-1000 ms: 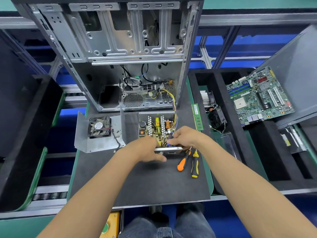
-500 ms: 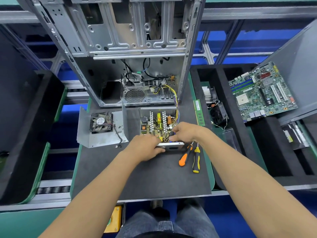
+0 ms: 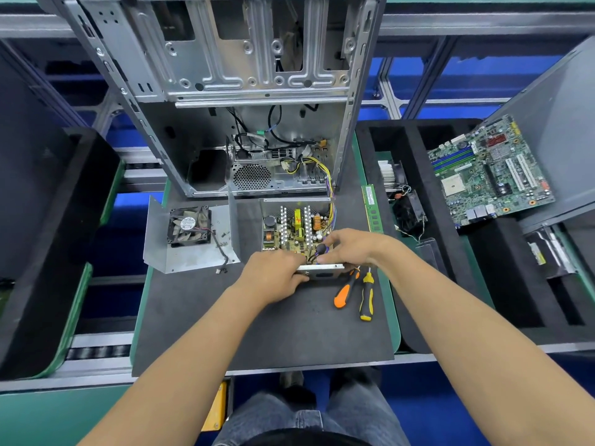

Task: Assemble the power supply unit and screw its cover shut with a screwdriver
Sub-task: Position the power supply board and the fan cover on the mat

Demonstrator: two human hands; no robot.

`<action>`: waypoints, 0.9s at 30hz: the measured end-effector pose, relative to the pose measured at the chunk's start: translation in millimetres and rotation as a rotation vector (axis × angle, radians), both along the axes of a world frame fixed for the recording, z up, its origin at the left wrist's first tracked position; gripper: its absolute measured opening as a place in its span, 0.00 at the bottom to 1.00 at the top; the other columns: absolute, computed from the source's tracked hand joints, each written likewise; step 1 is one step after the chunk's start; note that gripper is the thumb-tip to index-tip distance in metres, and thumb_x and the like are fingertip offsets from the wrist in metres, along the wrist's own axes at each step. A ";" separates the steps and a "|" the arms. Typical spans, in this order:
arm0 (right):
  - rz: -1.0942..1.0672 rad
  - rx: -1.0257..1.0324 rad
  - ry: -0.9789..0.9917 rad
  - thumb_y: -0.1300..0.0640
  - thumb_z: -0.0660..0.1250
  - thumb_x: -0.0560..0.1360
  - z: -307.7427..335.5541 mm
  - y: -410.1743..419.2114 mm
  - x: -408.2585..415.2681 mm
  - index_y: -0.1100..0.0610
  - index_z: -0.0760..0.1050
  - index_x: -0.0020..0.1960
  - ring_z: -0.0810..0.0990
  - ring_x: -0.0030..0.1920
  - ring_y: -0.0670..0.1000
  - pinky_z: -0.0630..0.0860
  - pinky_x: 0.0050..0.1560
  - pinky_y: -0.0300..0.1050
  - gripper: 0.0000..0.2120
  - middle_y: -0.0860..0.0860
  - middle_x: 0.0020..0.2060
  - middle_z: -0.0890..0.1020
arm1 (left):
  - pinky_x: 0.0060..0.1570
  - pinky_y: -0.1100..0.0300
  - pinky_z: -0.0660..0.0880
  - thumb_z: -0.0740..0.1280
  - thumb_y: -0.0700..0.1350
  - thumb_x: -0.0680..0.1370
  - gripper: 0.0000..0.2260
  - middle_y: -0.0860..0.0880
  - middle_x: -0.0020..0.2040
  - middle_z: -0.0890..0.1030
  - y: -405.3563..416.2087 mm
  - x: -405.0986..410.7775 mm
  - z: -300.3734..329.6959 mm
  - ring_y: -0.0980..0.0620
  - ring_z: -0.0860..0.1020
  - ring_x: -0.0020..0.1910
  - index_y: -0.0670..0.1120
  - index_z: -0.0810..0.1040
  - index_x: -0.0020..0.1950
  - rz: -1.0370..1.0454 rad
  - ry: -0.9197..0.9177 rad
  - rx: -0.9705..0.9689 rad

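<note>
- On the dark mat of the desk (image 3: 257,333), just in front of the computer case (image 3: 225,91), sits the power supply unit (image 3: 296,230), open-topped with its circuit board showing; it lies within easy reach of both hands, probably so the inside can be worked on from above.
- Left hand (image 3: 273,275) lies curled over the unit's near-left edge, gripping it as far as can be seen; I judge this steadies the box.
- Right hand (image 3: 351,246) pinches near a dark cable grommet (image 3: 320,249) at the near wall, seemingly to seat the wire bundle in its notch; its fingertips are partly hidden.
- Unit's long axis looks to run away from the person toward the case; the near metal wall (image 3: 322,268) faces the person, and the coloured wires (image 3: 330,204) leave at the far right and run up into the case.
- Cover (image 3: 193,249), with the fan (image 3: 189,225) mounted in it, lies inside-up to the left, apart from the unit; loose screws (image 3: 224,235) rest on it, so closing is not yet begun.
- Two screwdrivers, one orange-handled (image 3: 343,296) and one yellow-handled (image 3: 366,297), lie just right of the unit, tips away from the person, handy for the right hand.
</note>
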State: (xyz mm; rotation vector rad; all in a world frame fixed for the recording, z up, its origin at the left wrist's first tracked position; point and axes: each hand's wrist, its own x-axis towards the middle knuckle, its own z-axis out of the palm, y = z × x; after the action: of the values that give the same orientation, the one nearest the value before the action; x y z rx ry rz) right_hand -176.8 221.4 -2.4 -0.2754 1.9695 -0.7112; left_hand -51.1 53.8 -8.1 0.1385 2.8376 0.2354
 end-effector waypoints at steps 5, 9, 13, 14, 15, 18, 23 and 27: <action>-0.108 -0.088 -0.111 0.52 0.76 0.73 -7.9 8.7 6.2 0.56 0.73 0.50 0.78 0.37 0.49 0.73 0.33 0.39 0.14 0.51 0.37 0.80 | 0.40 0.54 0.68 0.63 0.54 0.81 0.09 0.53 0.58 0.79 2.3 2.5 2.5 0.46 0.78 0.58 0.52 0.72 0.59 -0.032 0.049 0.034; -0.113 -0.067 -0.036 0.49 0.77 0.71 -4.3 11.0 10.5 0.55 0.73 0.53 0.75 0.28 0.45 0.71 0.31 0.39 0.18 0.51 0.36 0.80 | 0.45 0.53 0.71 0.64 0.50 0.82 0.09 0.52 0.59 0.79 3.3 1.1 2.3 0.47 0.77 0.59 0.52 0.74 0.61 -0.050 0.054 0.070; -0.101 -0.041 0.063 0.46 0.76 0.71 -0.6 8.7 14.0 0.53 0.73 0.55 0.75 0.37 0.49 0.71 0.34 0.40 0.19 0.54 0.45 0.80 | 0.45 0.54 0.70 0.65 0.51 0.81 0.11 0.50 0.59 0.80 5.6 -5.7 6.1 0.45 0.77 0.59 0.53 0.76 0.62 -0.047 0.000 0.125; -0.089 -0.033 0.087 0.45 0.76 0.71 -0.6 8.9 14.6 0.52 0.73 0.54 0.74 0.37 0.50 0.70 0.34 0.41 0.19 0.53 0.44 0.79 | 0.45 0.54 0.69 0.65 0.51 0.81 0.11 0.49 0.59 0.81 7.2 -6.5 7.4 0.44 0.77 0.59 0.52 0.77 0.62 -0.043 -0.003 0.121; -0.071 -0.021 0.119 0.43 0.76 0.71 -0.6 9.7 15.3 0.50 0.72 0.53 0.73 0.36 0.50 0.68 0.34 0.42 0.18 0.51 0.42 0.78 | 0.44 0.54 0.68 0.65 0.52 0.81 0.11 0.48 0.58 0.81 8.9 -6.3 9.0 0.43 0.77 0.58 0.52 0.77 0.62 -0.036 -0.004 0.111; -0.039 -0.003 0.221 0.40 0.72 0.73 1.0 14.1 17.2 0.47 0.74 0.52 0.76 0.38 0.49 0.68 0.34 0.41 0.15 0.46 0.42 0.79 | 0.43 0.53 0.68 0.63 0.52 0.82 0.10 0.47 0.56 0.81 12.8 -4.1 13.3 0.42 0.78 0.57 0.51 0.78 0.60 -0.022 -0.007 0.090; -0.152 -0.156 0.250 0.40 0.65 0.78 1.9 28.2 22.8 0.47 0.77 0.53 0.84 0.40 0.44 0.81 0.46 0.48 0.12 0.44 0.40 0.86 | 0.48 0.51 0.74 0.62 0.52 0.82 0.10 0.46 0.55 0.81 15.1 0.2 20.0 0.42 0.78 0.56 0.50 0.78 0.59 0.010 -0.008 0.054; -0.236 -0.202 0.364 0.41 0.65 0.77 9.1 31.6 24.6 0.43 0.78 0.47 0.83 0.44 0.44 0.77 0.41 0.42 0.07 0.41 0.40 0.85 | 0.46 0.51 0.73 0.62 0.50 0.83 0.10 0.45 0.53 0.81 22.7 3.4 22.6 0.41 0.78 0.54 0.47 0.78 0.56 0.019 0.024 0.054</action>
State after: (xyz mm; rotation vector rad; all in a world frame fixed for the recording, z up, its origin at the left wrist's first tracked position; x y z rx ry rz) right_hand -152.2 253.0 6.7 -0.3144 2.3012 -1.0774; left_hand -47.6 76.6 14.5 0.1264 2.8583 0.3166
